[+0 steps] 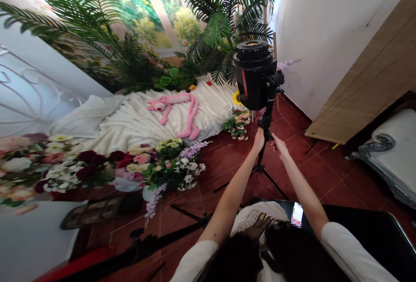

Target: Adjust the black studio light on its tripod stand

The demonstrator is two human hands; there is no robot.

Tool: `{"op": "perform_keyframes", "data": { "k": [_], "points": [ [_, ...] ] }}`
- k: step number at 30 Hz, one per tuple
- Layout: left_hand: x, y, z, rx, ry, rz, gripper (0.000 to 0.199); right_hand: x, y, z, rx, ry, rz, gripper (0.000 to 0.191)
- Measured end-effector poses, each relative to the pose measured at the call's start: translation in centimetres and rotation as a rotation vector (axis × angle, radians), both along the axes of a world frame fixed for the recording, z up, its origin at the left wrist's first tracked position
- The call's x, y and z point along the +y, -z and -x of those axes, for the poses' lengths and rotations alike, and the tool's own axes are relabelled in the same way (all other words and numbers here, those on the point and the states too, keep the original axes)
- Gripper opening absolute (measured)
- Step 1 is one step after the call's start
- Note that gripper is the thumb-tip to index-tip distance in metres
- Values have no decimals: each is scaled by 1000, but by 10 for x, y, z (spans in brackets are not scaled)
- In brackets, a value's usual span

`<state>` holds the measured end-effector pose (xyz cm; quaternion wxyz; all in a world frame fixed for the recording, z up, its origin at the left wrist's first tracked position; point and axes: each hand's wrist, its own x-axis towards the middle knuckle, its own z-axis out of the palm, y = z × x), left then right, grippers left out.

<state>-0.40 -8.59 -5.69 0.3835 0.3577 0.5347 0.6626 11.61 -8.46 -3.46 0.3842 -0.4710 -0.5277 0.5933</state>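
Head view, left hand (259, 141): up against the near side of the stand, just below the lamp bracket, fingers mostly hidden, cannot tell whether closed or pinching
Right hand (280, 146): just beside the pole, fingers loosely parted, contact with it unclear
Stand (261, 154): upright between both hands, legs splayed on the red tile floor (328, 167), beyond the black table's (351, 225) far edge
Lamp (251, 76): on top of the stand, round front facing upward
Pink plush toy (178, 99): lying on the white cloth (130, 113), feet at its front edge
Flowers (169, 160): along the cloth's front edge
Sunflower (237, 97): by the cloth's right edge
Phone (297, 214): near the black table's far left corner
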Motion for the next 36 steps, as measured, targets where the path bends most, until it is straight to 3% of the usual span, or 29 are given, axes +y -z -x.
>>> {"op": "perform_keyframes", "data": {
  "k": [3,6,10,17,26,36],
  "points": [
    [-1,1,0,1,12,-21,48,-4,7,-5,-83,154,-259,51],
    [0,3,-1,-3,16,-37,51,-9,8,-14,-185,103,-464,48],
    [3,9,0,-10,8,-69,49,-14,6,-23,-343,48,-546,41],
    [4,10,2,-5,19,-59,45,-13,7,-14,-483,156,-576,29],
    [4,10,2,-17,26,-44,51,-10,12,-8,-532,243,-523,40],
    [3,13,2,-9,22,-80,50,-4,12,-2,-202,214,-326,60]
  ]
}}
